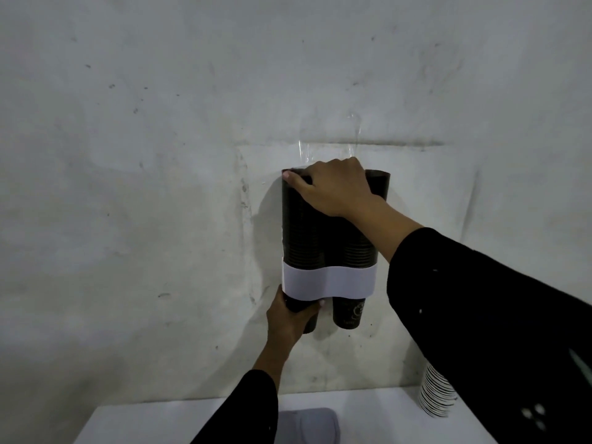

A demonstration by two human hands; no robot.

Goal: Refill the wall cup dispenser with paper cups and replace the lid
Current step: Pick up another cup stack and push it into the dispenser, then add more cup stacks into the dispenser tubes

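Note:
The wall cup dispenser [330,283] hangs on the grey wall, a clear two-tube holder with a white band around its lower part. Both tubes hold stacks of dark paper cups [301,232]. My right hand [333,187] lies flat over the top of the left stack, fingers spread across the rim. My left hand [288,315] grips the bottom cup sticking out under the left tube. A second dark cup [349,312] pokes out below the right tube. The grey lid [307,424] lies on the white table below.
A white table [160,424] stands against the wall under the dispenser. A tilted stack of pale paper cups [435,395] stands at its right, partly hidden by my right sleeve.

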